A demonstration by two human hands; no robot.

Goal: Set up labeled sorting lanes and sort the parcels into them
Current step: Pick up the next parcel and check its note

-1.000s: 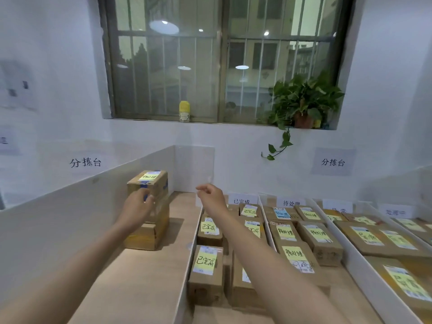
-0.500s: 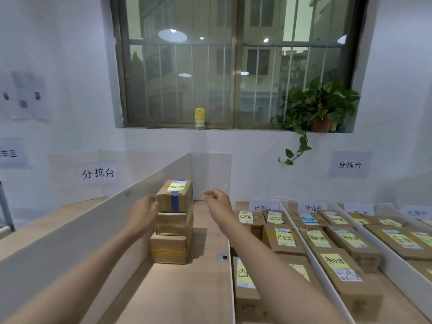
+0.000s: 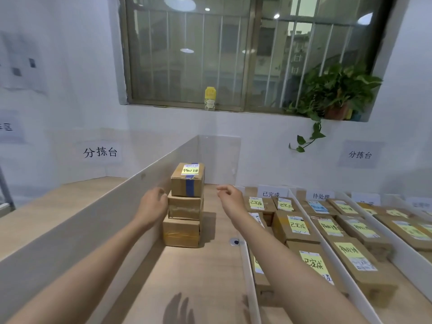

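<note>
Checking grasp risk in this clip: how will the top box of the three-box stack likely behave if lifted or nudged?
The top box is probably stiff: taped, square-edged cardboard. Being small, it seems light. Nudged, it may slide off the middle box, resting there unsecured.

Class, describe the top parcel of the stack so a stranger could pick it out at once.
Find the long white divider on the left. Beside it stands a stack of three; take the top parcel. Unlike the two under it, it has blue tape and a yellow note.
</note>
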